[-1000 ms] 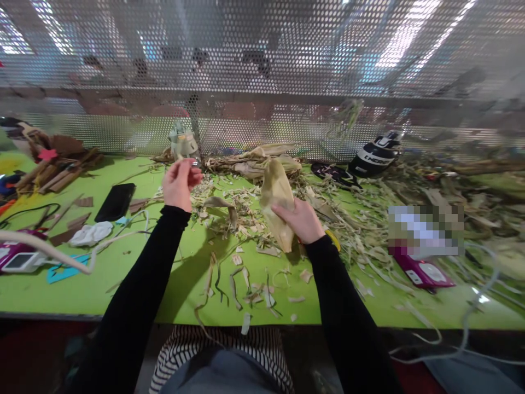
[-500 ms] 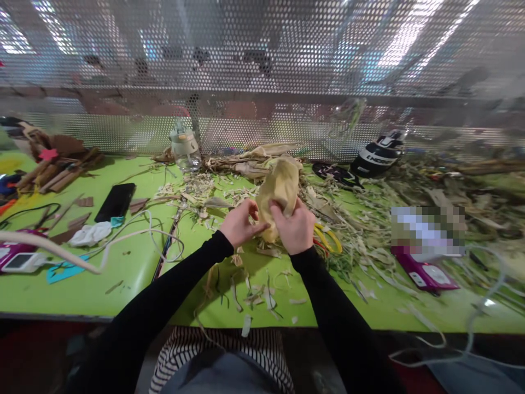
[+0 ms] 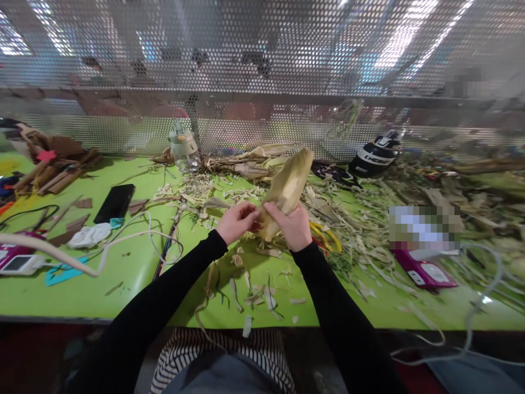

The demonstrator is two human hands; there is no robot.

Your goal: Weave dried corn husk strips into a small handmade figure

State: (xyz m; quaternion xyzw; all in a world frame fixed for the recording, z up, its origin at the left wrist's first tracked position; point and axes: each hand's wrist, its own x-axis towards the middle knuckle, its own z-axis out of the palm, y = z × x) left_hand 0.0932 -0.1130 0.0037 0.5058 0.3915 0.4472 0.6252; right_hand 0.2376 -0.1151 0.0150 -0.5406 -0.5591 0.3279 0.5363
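Observation:
A pale, dried corn husk point(image 3: 290, 178) rises tilted to the right above the green table. My right hand point(image 3: 293, 225) is closed around its lower part, the thumb pressed flat on the front. At the husk's lower left edge, my left hand point(image 3: 238, 220) pinches it between thumb and fingers. The exact contact of the left fingertips is partly hidden. Beneath both hands lie small torn husk scraps point(image 3: 237, 257). Just right of my right hand are yellow-handled scissors point(image 3: 330, 238), half buried in shreds.
Husk strips point(image 3: 361, 219) cover the right side of the table. A bottle point(image 3: 184, 149) and a black bottle point(image 3: 375, 156) stand before the perforated screen point(image 3: 262, 71). At left lie a phone point(image 3: 115, 202) and a white cable point(image 3: 96, 268); a purple power strip point(image 3: 426, 271) is at right.
The husk has turned and now leans up and to the right, showing a longer, narrower side. My left hand has shifted slightly left, its fingers more curled at the husk's edge.

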